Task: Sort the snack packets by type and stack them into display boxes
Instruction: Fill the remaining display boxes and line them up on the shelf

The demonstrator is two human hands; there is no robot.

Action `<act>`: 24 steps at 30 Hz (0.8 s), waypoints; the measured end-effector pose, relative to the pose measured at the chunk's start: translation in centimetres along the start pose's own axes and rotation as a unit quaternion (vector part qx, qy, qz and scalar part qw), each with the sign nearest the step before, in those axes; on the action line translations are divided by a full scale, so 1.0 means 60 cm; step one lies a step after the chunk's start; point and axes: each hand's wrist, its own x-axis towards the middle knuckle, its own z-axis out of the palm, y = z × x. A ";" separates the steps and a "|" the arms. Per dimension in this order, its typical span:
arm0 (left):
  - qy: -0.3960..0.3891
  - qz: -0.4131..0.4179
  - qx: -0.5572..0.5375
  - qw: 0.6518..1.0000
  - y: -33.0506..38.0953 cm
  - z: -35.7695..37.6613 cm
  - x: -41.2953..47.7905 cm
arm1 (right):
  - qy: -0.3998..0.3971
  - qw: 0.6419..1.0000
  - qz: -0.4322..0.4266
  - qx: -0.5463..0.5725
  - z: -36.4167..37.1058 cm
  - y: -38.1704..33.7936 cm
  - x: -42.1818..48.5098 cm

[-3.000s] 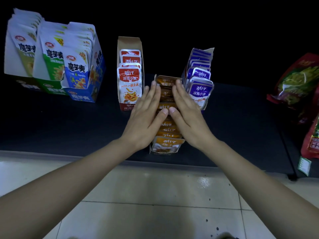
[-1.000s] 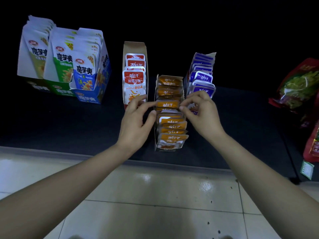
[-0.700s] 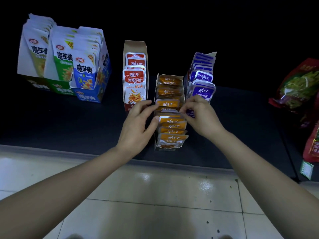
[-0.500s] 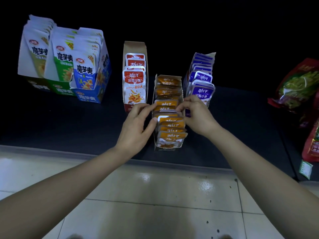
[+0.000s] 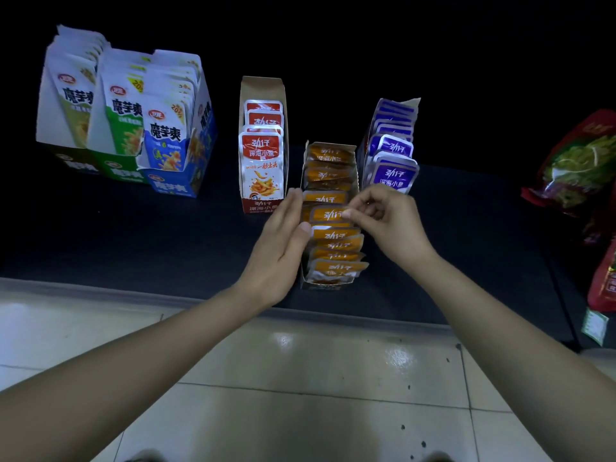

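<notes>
1. The black mat (image 5: 133, 235) carries the orange display box (image 5: 304, 276), which stands between the red box (image 5: 263, 90) and the purple box (image 5: 411, 103).
2. The left hand (image 5: 281, 248), fingers straight, presses flat against the orange display box's left wall.
3. The right hand (image 5: 390, 221) pinches the right edge of an orange packet (image 5: 328, 215) mid-row inside that box.

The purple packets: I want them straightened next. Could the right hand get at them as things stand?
Probably yes, once it lets go. The right hand pinches an orange packet right beside the purple packets, whose tops stand uncovered, with nothing between.
</notes>
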 end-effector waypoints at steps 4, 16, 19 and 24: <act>-0.053 -0.042 -0.065 0.996 0.011 0.010 0.017 | -0.015 0.994 0.039 0.099 0.004 -0.003 -0.005; 0.040 0.030 0.049 0.998 -0.017 0.000 0.005 | -0.086 0.995 0.049 0.016 -0.022 -0.018 0.017; 0.048 0.052 0.062 0.996 -0.017 0.001 0.005 | -0.144 0.988 0.047 -0.043 -0.028 -0.020 0.038; 0.053 0.077 0.068 0.993 -0.021 0.002 0.003 | -0.192 0.968 0.024 -0.161 -0.025 -0.020 0.062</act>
